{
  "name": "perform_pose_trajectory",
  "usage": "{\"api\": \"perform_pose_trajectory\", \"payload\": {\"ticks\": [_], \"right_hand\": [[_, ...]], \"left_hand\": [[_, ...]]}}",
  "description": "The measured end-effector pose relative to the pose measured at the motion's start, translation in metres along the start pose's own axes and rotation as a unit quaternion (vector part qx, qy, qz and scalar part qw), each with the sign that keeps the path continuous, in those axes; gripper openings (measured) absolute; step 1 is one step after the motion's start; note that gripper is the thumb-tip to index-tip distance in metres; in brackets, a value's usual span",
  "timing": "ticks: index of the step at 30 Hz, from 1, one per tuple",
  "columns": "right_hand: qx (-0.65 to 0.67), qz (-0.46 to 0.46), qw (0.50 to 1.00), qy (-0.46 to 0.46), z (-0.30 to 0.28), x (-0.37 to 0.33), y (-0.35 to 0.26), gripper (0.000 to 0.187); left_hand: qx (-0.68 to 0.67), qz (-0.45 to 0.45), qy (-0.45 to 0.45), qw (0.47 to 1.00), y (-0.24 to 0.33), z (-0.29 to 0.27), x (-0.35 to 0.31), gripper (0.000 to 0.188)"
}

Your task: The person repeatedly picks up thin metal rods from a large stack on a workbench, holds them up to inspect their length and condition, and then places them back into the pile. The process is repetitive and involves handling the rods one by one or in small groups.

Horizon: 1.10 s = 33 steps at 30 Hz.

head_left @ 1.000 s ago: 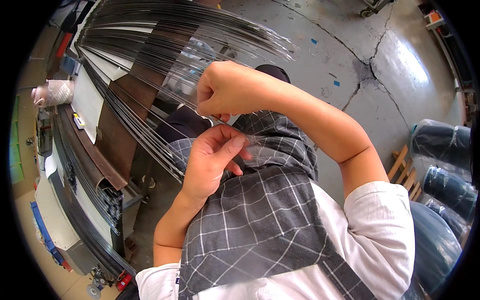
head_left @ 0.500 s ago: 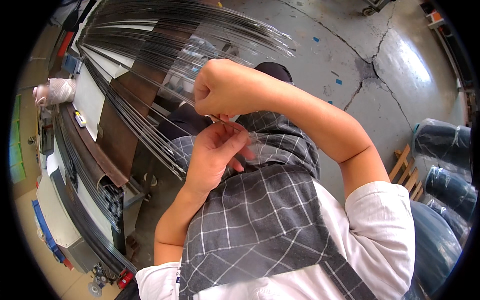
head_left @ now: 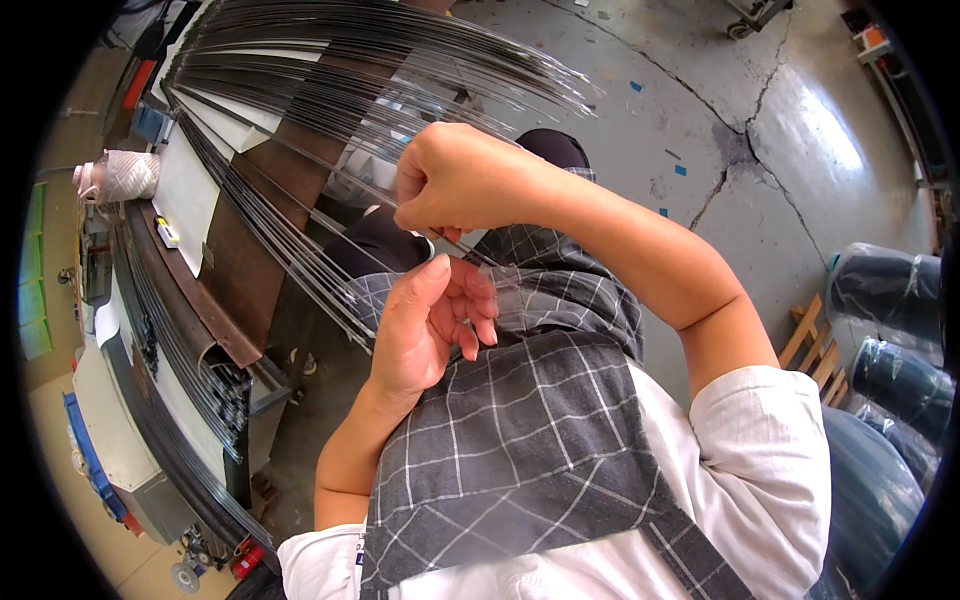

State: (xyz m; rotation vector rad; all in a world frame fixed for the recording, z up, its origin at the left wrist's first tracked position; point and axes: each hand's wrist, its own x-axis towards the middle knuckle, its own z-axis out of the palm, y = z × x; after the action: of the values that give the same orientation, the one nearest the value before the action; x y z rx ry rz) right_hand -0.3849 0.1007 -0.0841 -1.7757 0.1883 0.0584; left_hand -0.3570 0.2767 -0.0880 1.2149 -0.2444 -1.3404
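My right hand (head_left: 465, 180) is closed in a fist around a thin dark strand (head_left: 474, 252); its short end sticks out below my fingers. Just beneath it, my left hand (head_left: 425, 325) is open, palm turned up, with the thumb apart and the fingers loosely bent. The left fingertips are close to the strand end, but I see nothing held in them. Long thin dark strands (head_left: 290, 250) fan out from the table on the left, and some run toward my right fist. The fist hides where the gripped strand continues.
A brown sheet (head_left: 285, 200) and white paper (head_left: 190, 220) lie under the strands. A wrapped roll (head_left: 130, 177) and a small yellow-and-white box (head_left: 166, 232) sit on the left. Plastic-wrapped dark rolls (head_left: 885, 290) stand at the right by a wooden pallet (head_left: 808, 345).
My left hand has let go of the strand end, opened its fingers and dropped slightly. The right fist stays closed and has shifted only a little.
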Motion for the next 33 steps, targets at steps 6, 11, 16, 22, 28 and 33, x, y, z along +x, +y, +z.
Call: {"api": "perform_pose_trajectory", "payload": {"ticks": [6,11,16,22,28,33], "right_hand": [[-0.006,-0.005,1.0,0.01,0.001,0.001,0.003,0.014],[0.023,0.009,1.0,-0.005,-0.003,0.002,0.004,0.014],[0.08,-0.002,0.996,-0.038,-0.005,0.004,0.011,0.015],[0.245,0.031,0.962,-0.112,-0.003,0.003,0.016,0.018],[0.163,0.006,0.982,-0.094,-0.002,0.0,0.018,0.016],[0.191,0.019,0.976,-0.1,-0.004,-0.004,0.011,0.02]], "left_hand": [[0.032,0.008,0.01,0.999,0.0,0.0,0.002,0.018],[0.029,0.017,0.019,0.999,-0.001,0.001,0.001,0.012],[0.021,0.021,0.009,1.0,-0.002,0.001,0.001,0.013],[0.039,0.032,-0.007,0.999,-0.003,0.001,0.001,0.013],[0.054,0.028,0.0,0.998,-0.002,0.001,0.002,0.013],[0.068,0.024,-0.01,0.997,-0.003,-0.002,0.002,0.015]]}}
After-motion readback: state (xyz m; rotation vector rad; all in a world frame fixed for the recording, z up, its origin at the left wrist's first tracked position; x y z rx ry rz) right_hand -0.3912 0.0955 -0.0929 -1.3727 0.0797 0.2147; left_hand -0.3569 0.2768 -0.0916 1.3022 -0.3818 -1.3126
